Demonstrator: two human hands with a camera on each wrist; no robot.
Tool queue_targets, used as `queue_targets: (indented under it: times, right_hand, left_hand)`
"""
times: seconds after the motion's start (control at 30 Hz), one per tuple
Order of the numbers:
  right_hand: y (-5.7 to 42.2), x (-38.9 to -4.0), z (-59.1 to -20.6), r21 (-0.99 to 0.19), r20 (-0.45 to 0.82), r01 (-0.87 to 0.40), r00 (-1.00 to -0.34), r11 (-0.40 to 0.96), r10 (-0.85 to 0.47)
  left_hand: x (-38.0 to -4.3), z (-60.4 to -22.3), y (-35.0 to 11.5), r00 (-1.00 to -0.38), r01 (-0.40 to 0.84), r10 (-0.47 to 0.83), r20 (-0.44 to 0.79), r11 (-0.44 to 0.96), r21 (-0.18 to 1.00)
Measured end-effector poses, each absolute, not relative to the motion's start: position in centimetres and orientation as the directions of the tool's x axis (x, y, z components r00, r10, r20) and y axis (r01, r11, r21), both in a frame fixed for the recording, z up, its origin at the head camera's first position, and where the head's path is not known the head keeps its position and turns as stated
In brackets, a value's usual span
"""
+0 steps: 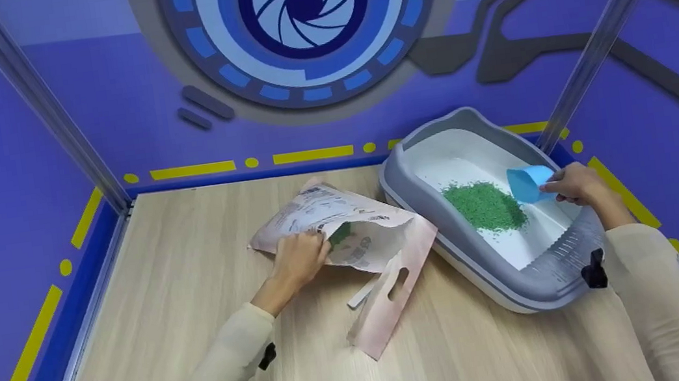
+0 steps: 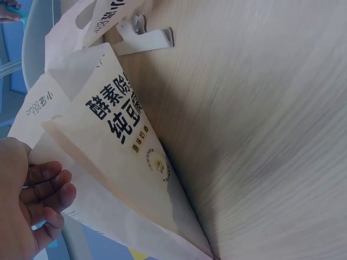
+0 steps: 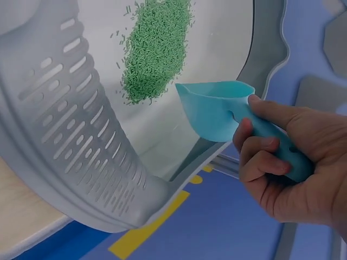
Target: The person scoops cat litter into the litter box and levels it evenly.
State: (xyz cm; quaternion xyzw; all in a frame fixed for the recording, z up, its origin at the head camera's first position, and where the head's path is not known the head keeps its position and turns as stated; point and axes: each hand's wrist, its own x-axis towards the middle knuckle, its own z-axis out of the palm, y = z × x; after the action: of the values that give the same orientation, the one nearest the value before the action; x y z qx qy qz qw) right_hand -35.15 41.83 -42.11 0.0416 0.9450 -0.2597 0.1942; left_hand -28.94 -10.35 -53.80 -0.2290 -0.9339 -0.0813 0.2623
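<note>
A pale pink paper-like bag point(image 1: 291, 220) lies on its side, its mouth gaping to the right with green pellets point(image 1: 340, 235) inside. My left hand point(image 1: 299, 258) grips the edge of that mouth; its fingers curl at the bag's folded wall point(image 2: 130, 168) in the left wrist view. My right hand point(image 1: 578, 184) holds a light blue scoop point(image 1: 526, 184) by its handle, fingers wrapped round it in the right wrist view. The scoop hangs over a grey and white litter box point(image 1: 407, 181), beside a heap of green pellets point(image 3: 157, 49) on the white floor. The scoop's contents are hidden.
A torn top strip point(image 1: 383, 322) with a handle hole hangs from the bag's right side toward me. A small white flat piece point(image 2: 146, 40) lies beside it on the wooden table point(image 1: 188, 236). Slotted grey plastic point(image 3: 70, 119) covers the box's near end. Blue walls point(image 1: 107, 116) enclose the table.
</note>
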Motion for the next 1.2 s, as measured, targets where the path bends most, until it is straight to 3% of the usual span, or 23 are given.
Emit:
queue_targets:
  times: [0.3,0.6,0.8,0.93,1.07,1.2]
  right_hand:
    - [41.7,-34.1,-42.8,-0.621,-0.453,0.236,-0.886,0.747,-0.097]
    - [40.4,-32.6,-39.8,-0.834,-0.295,0.201,-0.949,0.514,-0.108]
    - [38.7,-29.7,-36.7,-0.884,-0.271,0.171,-0.946,0.436,-0.178]
    - [37.4,-27.8,-35.9,-0.893,-0.286,0.132,-0.905,0.43,-0.316]
    - [36.0,-26.7,-36.4,-0.915,-0.304,0.104,-0.811,0.389,-0.5]
    - [34.0,-26.4,-38.1,-0.921,-0.316,0.1,-0.757,0.377,-0.572]
  left_hand:
    - [-29.1,-54.0,-10.4,-0.76,0.467,0.372,0.533,0.883,0.052]
    - [-29.2,-53.9,-10.3,-0.771,0.453,0.357,0.527,0.89,0.059]
    - [-29.3,-53.9,-10.0,-0.771,0.46,0.363,0.524,0.886,0.063]
    - [-29.4,-53.8,-10.1,-0.767,0.459,0.354,0.534,0.886,0.072]
    - [-29.4,-53.8,-10.3,-0.769,0.456,0.35,0.536,0.887,0.075]
    - [-29.3,-53.8,-10.5,-0.767,0.452,0.347,0.54,0.889,0.072]
